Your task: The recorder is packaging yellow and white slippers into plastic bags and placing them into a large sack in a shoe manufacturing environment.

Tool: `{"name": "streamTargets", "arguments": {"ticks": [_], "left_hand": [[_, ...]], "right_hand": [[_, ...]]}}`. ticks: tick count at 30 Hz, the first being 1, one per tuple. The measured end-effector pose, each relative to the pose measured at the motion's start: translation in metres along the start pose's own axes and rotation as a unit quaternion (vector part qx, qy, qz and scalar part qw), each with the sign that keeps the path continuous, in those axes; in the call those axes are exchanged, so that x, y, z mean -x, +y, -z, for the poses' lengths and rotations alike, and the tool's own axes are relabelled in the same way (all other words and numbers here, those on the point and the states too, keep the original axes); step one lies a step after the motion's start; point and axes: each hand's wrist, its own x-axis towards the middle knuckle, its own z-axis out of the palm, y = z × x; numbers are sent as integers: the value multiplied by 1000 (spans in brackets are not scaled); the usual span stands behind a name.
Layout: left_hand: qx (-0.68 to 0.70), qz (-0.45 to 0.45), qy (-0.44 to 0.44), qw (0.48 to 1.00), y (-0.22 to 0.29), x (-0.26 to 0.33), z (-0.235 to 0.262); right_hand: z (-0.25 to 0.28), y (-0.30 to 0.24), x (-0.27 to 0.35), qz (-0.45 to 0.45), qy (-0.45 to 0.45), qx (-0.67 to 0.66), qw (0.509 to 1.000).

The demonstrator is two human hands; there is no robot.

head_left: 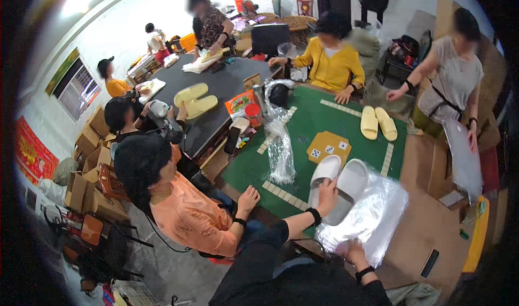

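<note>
Near the frame's lower centre, our left hand (pixel 327 190) grips white slippers (pixel 338 179) — our right hand (pixel 354 250) pinches a clear plastic bag (pixel 373 211).

- Slippers (pixel 338 184) lie on the table (pixel 313 122), under the left hand (pixel 327 190).
- Plastic bag (pixel 373 214) lies right of them, above the right hand (pixel 354 250).
- Second slipper pair (pixel 377 123) sits behind, farther across.

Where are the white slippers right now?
In the head view, the white slippers sit low and right of centre on the green table, held by the person's left hand, beside the clear plastic bag.
</note>
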Motion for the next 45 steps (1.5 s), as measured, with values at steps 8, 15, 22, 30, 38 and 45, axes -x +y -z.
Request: {"name": "streamTargets", "arguments": {"ticks": [8,15,22,30,38,45], "left_hand": [[109,42,-200,973,70,68,-72],[-7,-81,-383,920,34,120,-47],[-227,-245,-426,841,-29,152,-3],[-264,-334,-412,806,-29,146,-9],[-227,-230,-494,807,-23,105,-24],[-129,-282,-282,908,4,94,-27]], "right_hand": [[80,100,59,-105,179,-374,904],[59,131,35,55,60,-362,929],[53,40,-29,-19,211,-219,953],[81,71,-38,-159,285,-195,925],[130,67,126,88,-70,-598,793],[95,55,162,75,-108,-637,760]]}}
